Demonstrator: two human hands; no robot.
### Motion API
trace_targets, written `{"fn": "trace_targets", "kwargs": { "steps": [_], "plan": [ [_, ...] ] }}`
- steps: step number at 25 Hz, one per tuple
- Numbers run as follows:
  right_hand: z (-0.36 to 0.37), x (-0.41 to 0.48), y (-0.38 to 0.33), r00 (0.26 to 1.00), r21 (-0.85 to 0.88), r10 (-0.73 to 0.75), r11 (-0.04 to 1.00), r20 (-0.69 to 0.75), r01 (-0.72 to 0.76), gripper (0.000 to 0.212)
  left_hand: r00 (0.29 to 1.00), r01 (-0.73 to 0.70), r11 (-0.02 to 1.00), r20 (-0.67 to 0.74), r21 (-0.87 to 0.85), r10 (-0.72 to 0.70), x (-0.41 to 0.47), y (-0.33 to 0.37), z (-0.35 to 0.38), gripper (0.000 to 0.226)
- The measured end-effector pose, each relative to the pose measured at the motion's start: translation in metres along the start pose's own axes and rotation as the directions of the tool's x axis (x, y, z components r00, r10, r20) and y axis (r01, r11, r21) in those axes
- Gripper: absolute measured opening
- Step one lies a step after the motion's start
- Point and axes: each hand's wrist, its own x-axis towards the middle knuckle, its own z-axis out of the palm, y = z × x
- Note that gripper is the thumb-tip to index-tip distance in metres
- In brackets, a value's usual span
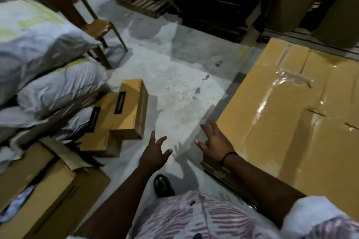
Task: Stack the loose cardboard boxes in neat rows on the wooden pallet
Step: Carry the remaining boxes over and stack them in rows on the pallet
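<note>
Two small cardboard boxes lie on the concrete floor at the left. The upper box (129,108) rests partly on the lower box (99,126), and both carry a dark label strip. At the right stands a pallet stack covered by flat taped cardboard (291,114). My left hand (155,153) hovers over the floor with fingers spread, a short way right of the boxes, holding nothing. My right hand (214,141) is also spread and empty, beside the near left corner of the covered stack.
White sacks (38,48) pile up at the left, with a brown plastic chair (85,17) behind them. An open large carton (38,186) sits at the lower left. Dark stacked pallets (217,2) stand at the back. My sandalled foot (163,184) is on the floor.
</note>
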Motion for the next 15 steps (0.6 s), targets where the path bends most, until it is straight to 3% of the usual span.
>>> {"fn": "trace_targets", "kwargs": {
  "steps": [5,11,15],
  "plan": [
    [0.027,0.071,-0.071,0.997,-0.05,-0.064,0.997,0.051,0.067,0.073,0.996,0.077,0.997,-0.047,-0.028,-0.078,0.025,-0.078,-0.048,0.063],
    [0.064,0.156,-0.174,0.99,-0.066,-0.126,0.989,0.071,0.13,0.071,0.997,0.049,0.995,-0.055,-0.088,-0.054,0.072,-0.17,-0.114,0.051],
    [0.086,0.202,-0.225,0.979,-0.083,-0.167,0.981,0.115,0.177,0.07,0.993,0.073,0.993,-0.086,-0.097,-0.082,0.101,-0.213,-0.145,0.07]
  ]
}}
